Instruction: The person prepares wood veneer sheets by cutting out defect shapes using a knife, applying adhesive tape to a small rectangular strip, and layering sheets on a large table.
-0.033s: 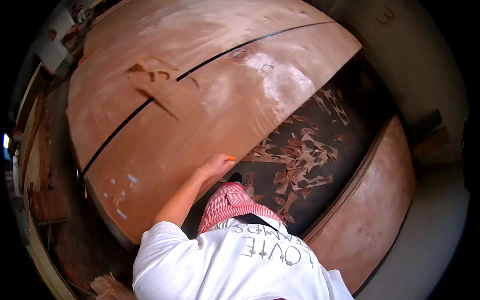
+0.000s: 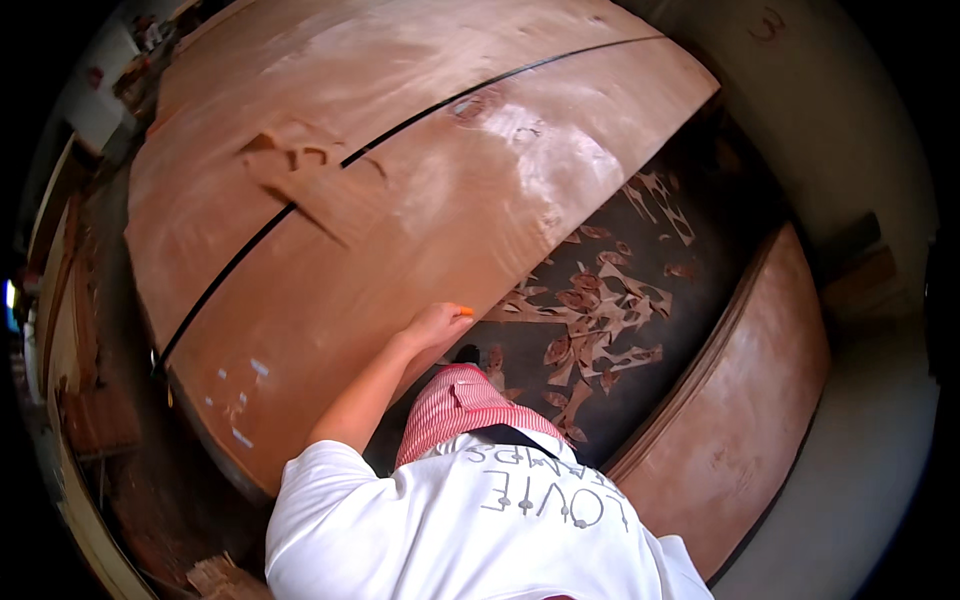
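Left hand (image 2: 435,327) curled closed, as I watch from afar, gripping a small orange object (image 2: 465,311) that pokes out past the fingers; the right hand is out of view, so I cannot tell its state. That orange object sits at the near edge of a broad reddish-brown wood sheet (image 2: 420,240). I'd judge a firm grip and light pressure best, lest the edge split. The bare forearm (image 2: 365,395) slants up from a white sleeve (image 2: 320,485), wrist nearly straight. Farther out, a black strip (image 2: 230,260) crosses the sheet, and ragged brown offcuts (image 2: 580,299) litter the dark floor (image 2: 690,290).
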